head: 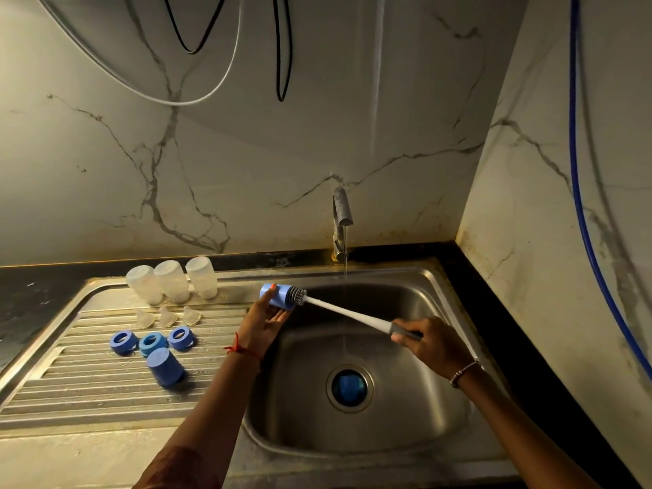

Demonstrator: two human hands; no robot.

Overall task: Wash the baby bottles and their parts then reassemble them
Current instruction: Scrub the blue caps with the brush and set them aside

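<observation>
Drainboard (53,390) of the steel sink, left side, set into the dark counter (31,294): three blue collar rings (123,342) in a loose row. Behind them are three clear nipples (166,316), and at the back edge three clear bottles (171,281) stand mouth down, side by side. Second blue cap (165,368) stands open end down just in front of the rings, well apart from both hands.

Left hand (263,321) is raised over the basin's left rim, palm up. Its fingers are only lightly curled, with one fingertip on top of the blue cap (277,295), gripping it on its side. The cap's open end faces right.

Brush (345,312): the grey bristle head is at the cap's mouth, and how far in it sits is hard to tell. The white shaft slopes down to the right across the basin.

Faucet (341,213) at the back wall runs a thin stream of water that falls just right of the cap, behind the shaft.

Right hand (428,342) has its fingers wrapped tight round the brush's grey grip, over the basin's right half.

Drain (349,388), below and between the hands, has something round and blue sitting in it; cannot tell what. Blue hose (582,171) hangs down the right wall.
</observation>
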